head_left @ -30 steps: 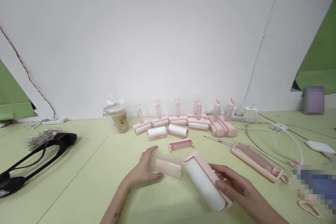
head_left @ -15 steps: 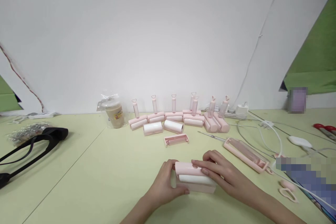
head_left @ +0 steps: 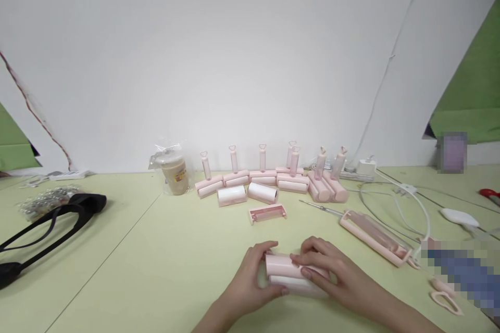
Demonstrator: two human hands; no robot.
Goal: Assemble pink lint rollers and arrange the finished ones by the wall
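At far left lie a black strap [head_left: 89, 203] and, behind it, a bag of metal parts [head_left: 49, 202]. A cup [head_left: 170, 170] stands in a clear bag against the wall; its label [head_left: 180, 174] bears yellow and dark print, too small to read. Pink cases [head_left: 294, 183] line the wall to its right, with clear tubes [head_left: 262, 158] topped by heart-shaped loops standing among them. Before the cases lie two white rolls [head_left: 232, 195] and an open pink shell [head_left: 267, 214]; no lettering can be made out on these.

The left hand [head_left: 250, 278] reaches in from below, thumb along the roller's front edge and index finger extended above its left end, in a moderately narrow grip holding the roller [head_left: 282, 266]. The roller, pink above and white below, lies crosswise at near center between the hands. The right hand [head_left: 328, 270] is palm down, its bent fingers over the pink top and right end, holding it closely.

Farther right are a thin metal rod [head_left: 321, 208], touching a pink frame [head_left: 377, 237], a white cable [head_left: 424, 213], and a pink loop [head_left: 445, 302]. Pixelated patches hide any writing there.
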